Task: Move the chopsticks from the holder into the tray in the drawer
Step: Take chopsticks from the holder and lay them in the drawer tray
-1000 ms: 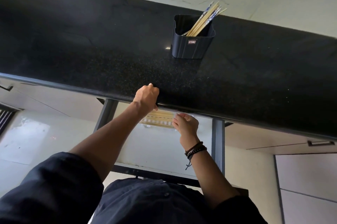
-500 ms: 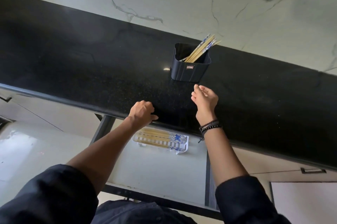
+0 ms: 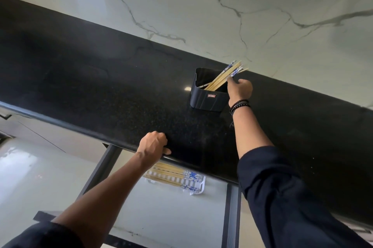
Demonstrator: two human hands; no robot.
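Since it rose, right hand (image 3: pixel 241 88) pinches chopsticks (image 3: pixel 221 80)

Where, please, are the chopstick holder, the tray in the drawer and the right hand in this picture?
holder (image 3: pixel 207 100): head view, on its front wall.
tray (image 3: pixel 200 187): head view, on its bare right end.
right hand (image 3: pixel 241 89): head view, on the back of the hand.

Lighting: dim, soft. Your glossy black speckled stone countertop (image 3: pixel 101 86) shows one small glare spot; frame edges bow.
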